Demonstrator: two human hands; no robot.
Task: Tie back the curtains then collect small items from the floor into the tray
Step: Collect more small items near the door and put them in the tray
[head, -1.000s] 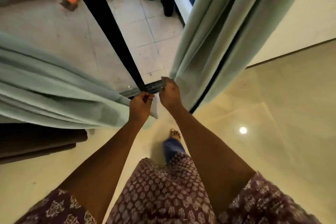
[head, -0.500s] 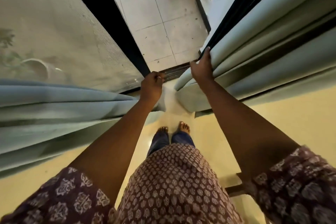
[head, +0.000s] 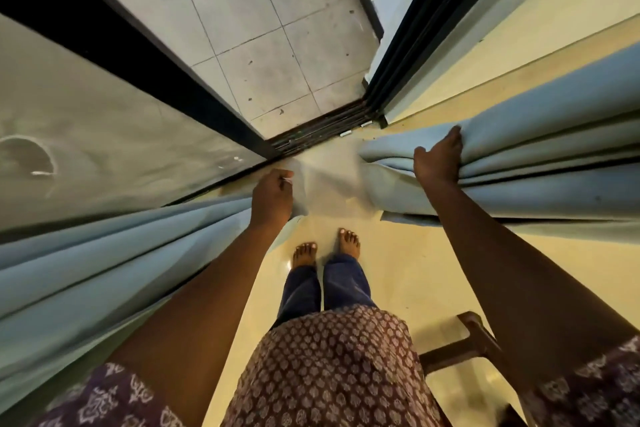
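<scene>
Curtain-parting step, I judge: left hand (head: 272, 196) clenched on left curtain (head: 104, 253) at 9; right hand (head: 439, 163) grasping right curtain (head: 540, 163) folds at 3. Next: tie-backs, none seen.

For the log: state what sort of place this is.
Likely a home, at a sliding door to a balcony. Floor-length curtains hang either side of the door track, tiles lie beyond, and the person stands barefoot on a polished floor.

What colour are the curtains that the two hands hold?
Pale blue-grey, plain, both the left curtain and the right curtain; the head view shows it.
</scene>
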